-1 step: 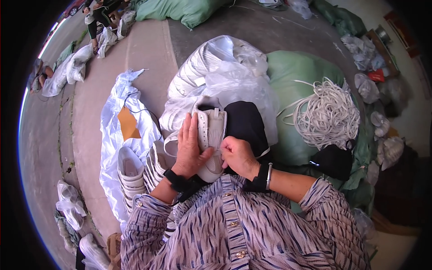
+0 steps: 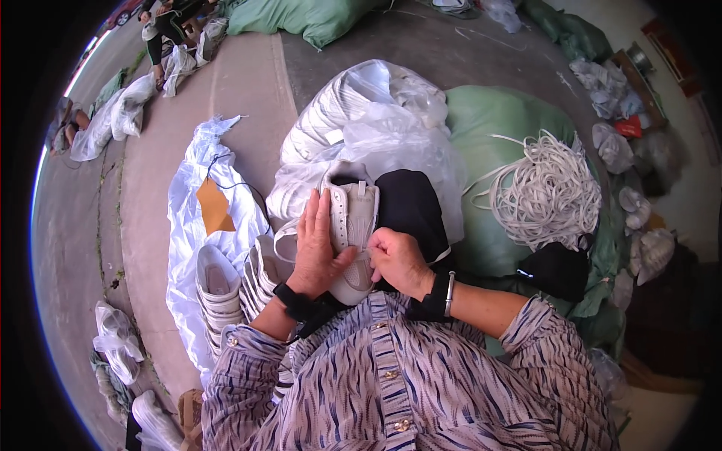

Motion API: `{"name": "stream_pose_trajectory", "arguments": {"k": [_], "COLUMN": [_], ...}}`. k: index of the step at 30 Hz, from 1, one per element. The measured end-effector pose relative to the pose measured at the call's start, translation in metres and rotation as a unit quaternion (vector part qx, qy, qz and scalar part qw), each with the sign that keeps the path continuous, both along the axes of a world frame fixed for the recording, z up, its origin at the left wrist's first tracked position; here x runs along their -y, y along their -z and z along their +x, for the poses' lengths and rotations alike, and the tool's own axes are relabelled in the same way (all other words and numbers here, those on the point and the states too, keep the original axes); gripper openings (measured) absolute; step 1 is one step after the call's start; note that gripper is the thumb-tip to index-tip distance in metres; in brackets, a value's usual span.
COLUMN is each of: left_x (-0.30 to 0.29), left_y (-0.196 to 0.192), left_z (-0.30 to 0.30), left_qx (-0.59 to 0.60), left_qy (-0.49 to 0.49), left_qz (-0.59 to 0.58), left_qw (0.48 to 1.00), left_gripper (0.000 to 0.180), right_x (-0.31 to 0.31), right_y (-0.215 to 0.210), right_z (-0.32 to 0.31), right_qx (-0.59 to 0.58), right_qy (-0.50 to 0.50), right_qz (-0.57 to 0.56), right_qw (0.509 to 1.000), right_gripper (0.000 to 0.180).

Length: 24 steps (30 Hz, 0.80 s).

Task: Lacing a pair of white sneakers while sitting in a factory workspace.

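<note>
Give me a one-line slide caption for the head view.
Left hand steadies a white shoe while right hand works its laces, beside a lace pile.

Counts by kind
Two hands (image 2: pixel 320 252) (image 2: pixel 398 259), one held shoe (image 2: pixel 352 225), one lace pile (image 2: pixel 553 192), three green sacks (image 2: pixel 496 143), one cardboard piece (image 2: pixel 214 207).
</note>
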State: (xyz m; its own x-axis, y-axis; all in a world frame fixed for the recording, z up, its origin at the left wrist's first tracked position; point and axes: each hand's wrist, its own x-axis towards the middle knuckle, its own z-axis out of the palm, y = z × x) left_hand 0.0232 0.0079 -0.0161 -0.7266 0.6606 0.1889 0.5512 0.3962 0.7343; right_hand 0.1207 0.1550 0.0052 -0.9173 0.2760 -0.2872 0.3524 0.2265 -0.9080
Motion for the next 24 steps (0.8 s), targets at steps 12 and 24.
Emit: {"name": "stream_pose_trajectory", "arguments": {"k": [12, 24], "left_x": [0.016, 0.031], "left_y": [0.001, -0.037], "left_z": [-0.004, 0.019], "left_qx": [-0.033, -0.152], "left_qy": [0.063, 0.047], "left_qz": [0.006, -0.073], "left_qw": [0.997, 0.985], "left_gripper": [0.091, 0.047], "right_x": [0.000, 0.004], "right_y": [0.000, -0.008], "right_z": [-0.001, -0.009], "right_qx": [-0.047, -0.041], "right_qy": [-0.047, -0.030], "right_qz": [0.048, -0.014], "right_qw": [0.997, 0.999], "right_gripper": [0.008, 0.009]}}
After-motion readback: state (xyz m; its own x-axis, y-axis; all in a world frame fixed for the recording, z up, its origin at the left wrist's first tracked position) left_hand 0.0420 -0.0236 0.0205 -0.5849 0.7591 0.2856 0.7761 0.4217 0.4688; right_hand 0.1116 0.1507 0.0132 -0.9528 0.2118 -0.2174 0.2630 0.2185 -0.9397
